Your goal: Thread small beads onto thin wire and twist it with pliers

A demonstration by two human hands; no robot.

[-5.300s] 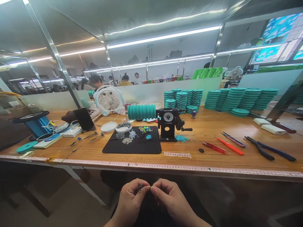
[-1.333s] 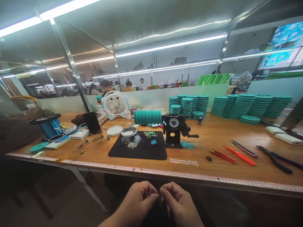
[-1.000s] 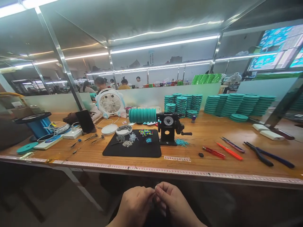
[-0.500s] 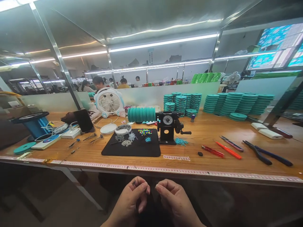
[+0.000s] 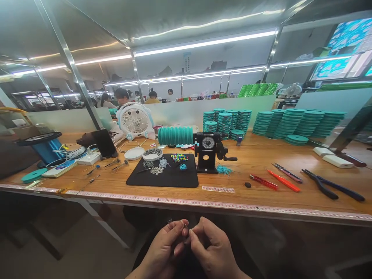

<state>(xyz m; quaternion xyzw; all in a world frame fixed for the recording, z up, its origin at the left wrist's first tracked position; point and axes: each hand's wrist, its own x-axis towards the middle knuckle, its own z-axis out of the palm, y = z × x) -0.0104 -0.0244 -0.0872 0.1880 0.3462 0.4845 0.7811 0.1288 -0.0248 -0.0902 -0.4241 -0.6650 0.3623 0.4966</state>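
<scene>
My left hand (image 5: 168, 246) and my right hand (image 5: 213, 246) are close together in front of the table edge, below the tabletop. Thumb and fingers are pinched on both, with the fingertips almost meeting. Something small and dark shows at the left fingertips, too tiny to name; a little dark thing also sits by the left index finger. What my right hand pinches cannot be made out. Nearest on the table is a black mat (image 5: 162, 181) bearing small metal parts (image 5: 157, 171), coloured beads (image 5: 179, 157) and a white round dish (image 5: 152, 154) of grey pieces.
A black hand-cranked winder (image 5: 207, 155) carries teal spools (image 5: 175, 136). Pliers (image 5: 328, 184), a red-handled tool (image 5: 283, 180) and a cutter (image 5: 287, 172) lie right. Teal spool stacks (image 5: 293, 123), a fan (image 5: 135, 121) and a blue wire reel (image 5: 46, 149) stand farther back. A measuring tape (image 5: 186, 202) lines the front edge.
My hands have come closer together, the right one turning so its fingertips meet near the left ones. The camera view has shifted slightly; the table things stay put.
</scene>
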